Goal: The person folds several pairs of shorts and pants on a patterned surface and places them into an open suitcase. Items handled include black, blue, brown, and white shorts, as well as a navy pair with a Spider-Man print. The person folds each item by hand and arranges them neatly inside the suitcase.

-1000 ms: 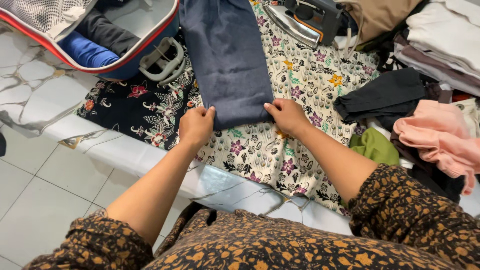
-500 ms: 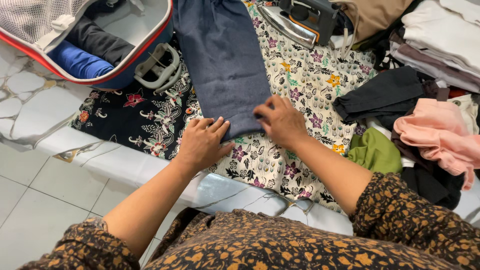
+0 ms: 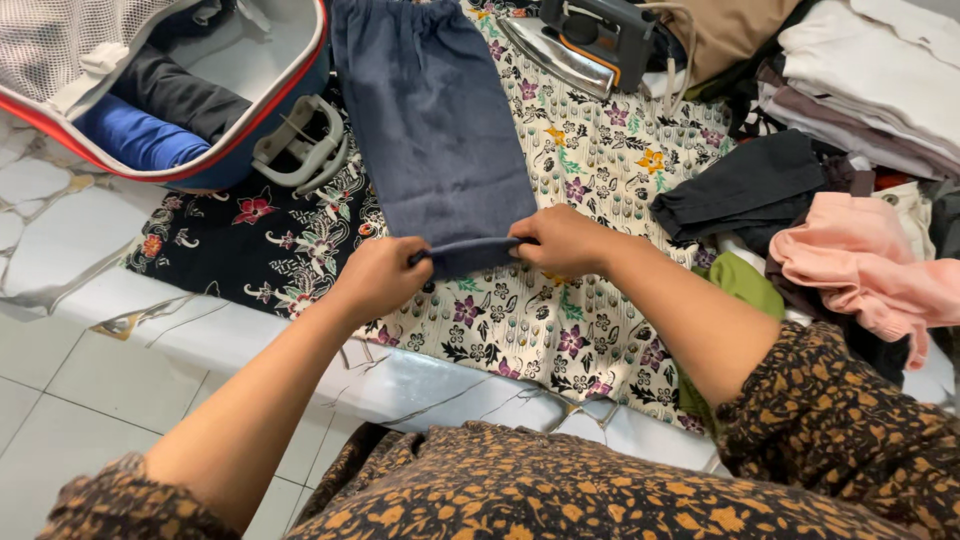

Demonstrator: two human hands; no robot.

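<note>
A floral cloth (image 3: 590,320), pale with purple and orange flowers, covered most of a raised tiled platform (image 3: 70,240), and a black floral cloth (image 3: 240,250) lay beside it toward the platform's left edge. At the far left corner sat an open suitcase (image 3: 250,120) with a red-trimmed rim, holding a rolled blue garment (image 3: 135,140) and a dark folded one (image 3: 180,95). Along the right edge, clothes were heaped: a stack of pale folded laundry (image 3: 870,80) at the far right corner, a pink garment (image 3: 860,270) nearer, a black garment (image 3: 750,190) just left of it, and a green piece (image 3: 745,285) partly under the person's right forearm. A clothes iron (image 3: 590,45) lay at the far edge, on the pale cloth.

In the middle of the pale cloth, running from the far edge toward the near one, lay a dark blue denim garment (image 3: 430,130), flat and smooth. Its near hem was lifted off the cloth and turned over. The left hand (image 3: 380,275) was closed, pinching the hem's left corner between thumb and fingers. The right hand (image 3: 565,240) pinched the hem's right corner the same way, fingers curled over the fold. The two hands were level with each other, the raised hem stretched between them.
</note>
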